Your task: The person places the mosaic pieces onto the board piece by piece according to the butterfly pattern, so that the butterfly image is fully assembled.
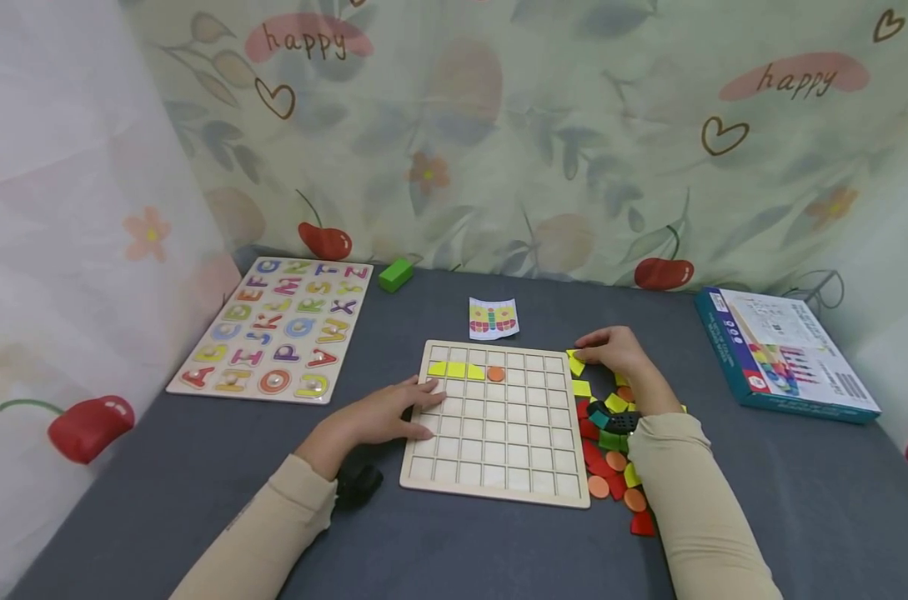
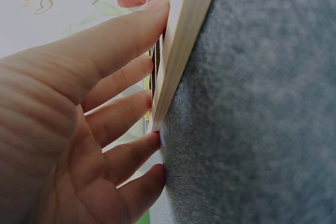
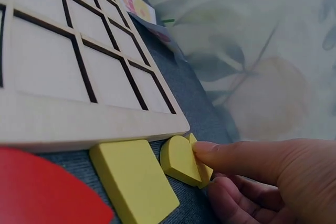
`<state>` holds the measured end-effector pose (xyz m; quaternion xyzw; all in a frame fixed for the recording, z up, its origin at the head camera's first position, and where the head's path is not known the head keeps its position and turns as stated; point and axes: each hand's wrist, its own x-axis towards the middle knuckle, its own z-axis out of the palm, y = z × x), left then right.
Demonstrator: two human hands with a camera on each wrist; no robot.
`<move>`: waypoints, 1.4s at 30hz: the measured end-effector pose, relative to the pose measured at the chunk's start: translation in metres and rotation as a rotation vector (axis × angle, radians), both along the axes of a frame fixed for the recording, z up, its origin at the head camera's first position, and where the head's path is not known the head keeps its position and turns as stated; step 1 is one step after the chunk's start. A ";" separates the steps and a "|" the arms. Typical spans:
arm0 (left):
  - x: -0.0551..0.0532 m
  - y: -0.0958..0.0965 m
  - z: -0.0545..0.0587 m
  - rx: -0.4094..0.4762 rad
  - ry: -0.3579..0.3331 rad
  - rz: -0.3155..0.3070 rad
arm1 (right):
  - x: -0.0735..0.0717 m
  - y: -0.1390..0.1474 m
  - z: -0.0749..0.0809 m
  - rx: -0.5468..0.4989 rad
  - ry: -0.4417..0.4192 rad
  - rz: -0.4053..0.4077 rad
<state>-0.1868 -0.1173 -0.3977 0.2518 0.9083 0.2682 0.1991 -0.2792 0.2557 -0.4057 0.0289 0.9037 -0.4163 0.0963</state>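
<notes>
Beige sleeves (image 1: pixel 712 508) reach in from five and seven o'clock toward a wooden grid board (image 1: pixel 494 452). At its nine o'clock edge the left hand (image 1: pixel 374 414) rests, fingers apart. Near two o'clock the right hand (image 1: pixel 620 353) pinches a yellow tile (image 3: pixel 206 173), just beside a round-topped yellow piece (image 3: pixel 178 161). Orange discs (image 1: pixel 599 487) lie around four o'clock; a butterfly card (image 1: pixel 493 319) sits at twelve.
</notes>
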 end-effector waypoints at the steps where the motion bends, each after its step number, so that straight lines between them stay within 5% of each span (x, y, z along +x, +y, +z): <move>1: 0.000 0.000 0.000 -0.002 0.000 0.000 | 0.000 0.000 0.000 0.005 -0.002 0.009; 28: 0.000 -0.001 0.000 -0.007 0.018 -0.014 | 0.009 -0.014 0.015 0.168 -0.038 -0.022; 42: 0.000 -0.002 -0.001 0.002 0.016 -0.017 | 0.014 -0.014 0.018 -0.084 -0.024 0.073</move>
